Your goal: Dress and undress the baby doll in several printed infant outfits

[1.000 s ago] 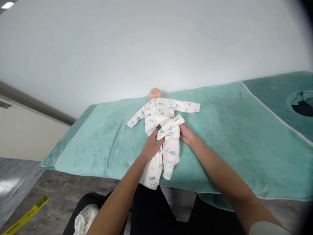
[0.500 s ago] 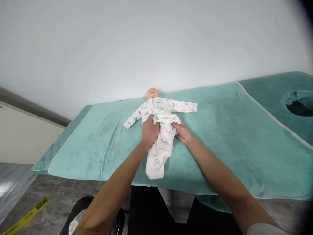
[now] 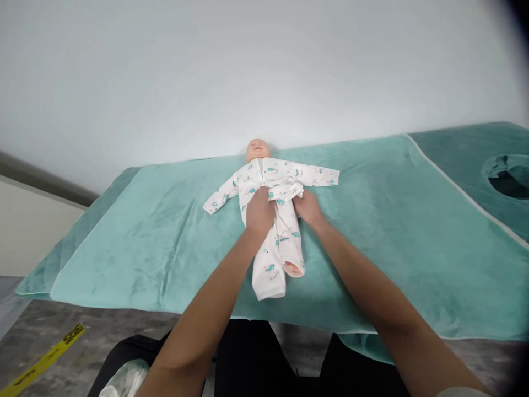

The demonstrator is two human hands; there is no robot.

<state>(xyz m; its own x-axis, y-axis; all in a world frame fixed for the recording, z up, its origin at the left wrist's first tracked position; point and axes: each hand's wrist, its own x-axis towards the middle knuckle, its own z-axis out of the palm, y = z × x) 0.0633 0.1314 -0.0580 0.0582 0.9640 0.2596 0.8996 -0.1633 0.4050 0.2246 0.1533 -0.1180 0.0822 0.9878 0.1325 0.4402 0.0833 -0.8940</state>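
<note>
Presently my left grip is closed on one side of the bunched waistband of the printed baby trousers, and my right grip has the other side, its fingertips hidden. Neither is clearly nearer. The trousers hang on the doll, legs running from between my hands toward the massage bed's near edge; skin-toned foot shows inside the right-hand cuff. The doll's long axis crosses the bed, head at the far edge by the wall. Just beyond the waistband, the matching top stands in the way, sleeves spread. The face hole is well apart, toward the right end.
</note>
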